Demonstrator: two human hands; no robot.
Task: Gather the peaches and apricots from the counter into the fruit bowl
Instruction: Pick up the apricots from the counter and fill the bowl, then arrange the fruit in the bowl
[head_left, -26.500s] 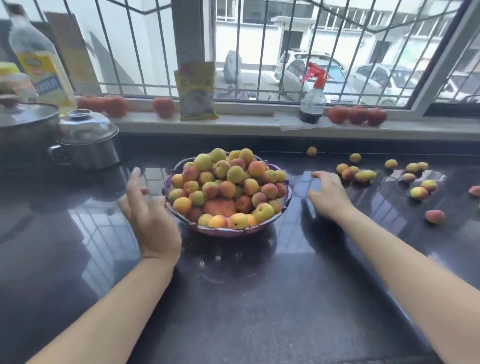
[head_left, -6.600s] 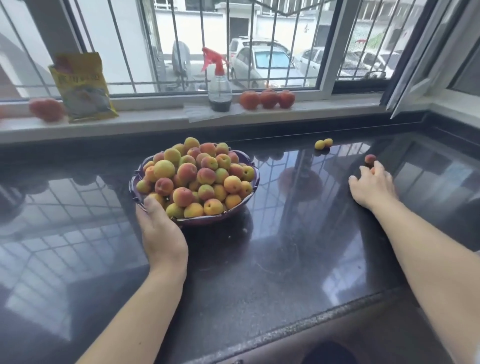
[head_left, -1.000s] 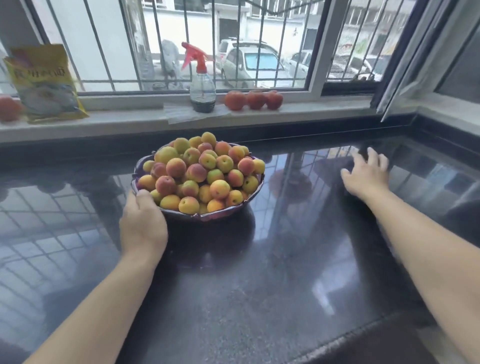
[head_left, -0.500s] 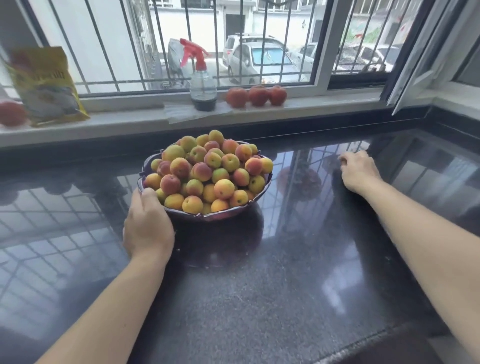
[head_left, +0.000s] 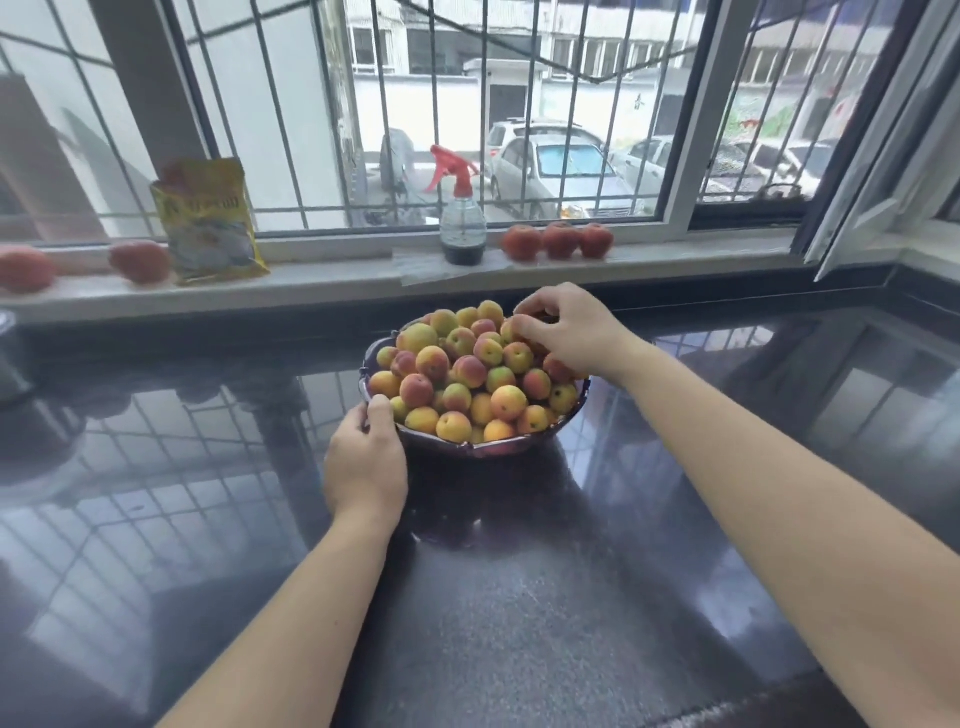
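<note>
A purple fruit bowl (head_left: 488, 448) stands on the dark counter, heaped with several yellow-and-red apricots and peaches (head_left: 470, 371). My left hand (head_left: 365, 460) grips the bowl's near left rim, thumb over the edge. My right hand (head_left: 569, 332) hovers over the pile's far right side with curled fingers, holding small fruit against the heap; most of that fruit is hidden under the fingers.
On the white sill stand a spray bottle (head_left: 462, 221), a yellow packet (head_left: 208, 223), three red peaches (head_left: 558, 241) to the right and two more (head_left: 140, 261) at the left. A dark pot edge (head_left: 10, 358) shows far left. The glossy counter (head_left: 519, 597) stretches around the bowl.
My right hand left the counter on the right, closed on fruit, and swung left over the bowl. The left hand kept its hold on the rim.
</note>
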